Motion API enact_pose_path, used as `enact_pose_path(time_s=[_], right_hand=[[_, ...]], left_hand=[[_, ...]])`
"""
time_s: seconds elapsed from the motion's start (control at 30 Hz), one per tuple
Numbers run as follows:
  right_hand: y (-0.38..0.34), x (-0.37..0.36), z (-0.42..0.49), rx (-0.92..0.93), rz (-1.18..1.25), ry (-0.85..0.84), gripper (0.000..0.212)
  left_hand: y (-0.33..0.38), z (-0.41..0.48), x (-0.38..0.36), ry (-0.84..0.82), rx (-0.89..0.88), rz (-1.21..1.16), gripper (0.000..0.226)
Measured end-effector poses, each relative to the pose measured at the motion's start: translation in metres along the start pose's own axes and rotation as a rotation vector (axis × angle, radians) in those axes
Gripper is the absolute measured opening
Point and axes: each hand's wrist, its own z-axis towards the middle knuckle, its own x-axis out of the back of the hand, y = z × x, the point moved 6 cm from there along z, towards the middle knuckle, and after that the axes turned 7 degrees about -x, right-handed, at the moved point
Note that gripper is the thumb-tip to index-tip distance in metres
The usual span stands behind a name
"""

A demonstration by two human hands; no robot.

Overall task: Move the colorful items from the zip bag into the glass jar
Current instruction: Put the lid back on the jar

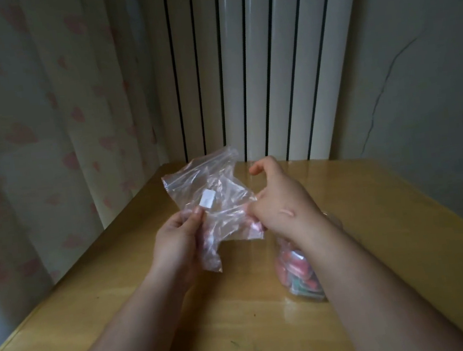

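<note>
A clear, crumpled zip bag (215,194) with a small white label hangs in the air above the wooden table (389,214). My left hand (177,240) pinches its lower left part. My right hand (279,198) grips its right edge, with the index finger raised. A pale pink item (255,226) shows through the plastic by my right hand. The glass jar (297,272) stands on the table under my right wrist. It holds several red, pink and green items. My forearm hides the jar's mouth.
A white ribbed radiator (255,70) stands behind the table. A curtain with pink hearts (45,140) hangs at the left. A grey wall (431,78) is at the right. The table's left edge runs diagonally.
</note>
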Motion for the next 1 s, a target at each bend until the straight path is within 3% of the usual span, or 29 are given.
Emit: enact_pose_path(time_s=[0.1,0.17,0.23,0.33,0.43,0.53,0.63,0.7,0.87,1.0], right_hand=[[-0.003,0.003,0.002,0.083,-0.029,0.070,0.020],[-0.005,-0.003,0.001,0.094,-0.117,0.038,0.020],[-0.007,-0.011,-0.001,0.076,-0.227,-0.021,0.024],[-0.006,-0.022,-0.004,0.022,-0.332,-0.101,0.021],[0.000,-0.036,-0.008,-0.044,-0.467,-0.218,0.025],[0.005,-0.048,-0.015,-0.058,-0.547,-0.315,0.022],[0.002,-0.052,-0.019,-0.006,-0.626,-0.288,0.021],[-0.003,-0.047,-0.019,0.009,-0.594,-0.236,0.025],[-0.013,-0.001,-0.022,0.102,-0.347,0.073,0.011],[0.000,0.035,-0.013,0.101,-0.215,0.198,0.010]], left_hand=[[0.009,-0.001,0.010,0.150,-0.034,0.086,0.026],[0.014,-0.003,0.017,0.258,-0.091,0.223,0.039],[0.020,-0.004,0.020,0.289,-0.182,0.173,0.034],[0.027,0.004,0.022,0.185,-0.255,0.200,0.024],[0.017,0.007,0.015,0.027,-0.152,0.336,0.020],[0.005,0.011,0.017,0.012,-0.109,0.595,0.035],[-0.003,0.017,0.020,-0.100,-0.127,1.220,0.048],[-0.008,0.019,0.022,-0.120,-0.156,1.426,0.048],[0.009,0.007,0.009,-0.002,-0.436,1.235,0.029],[0.028,-0.015,-0.024,-0.051,-0.491,1.044,0.030]])
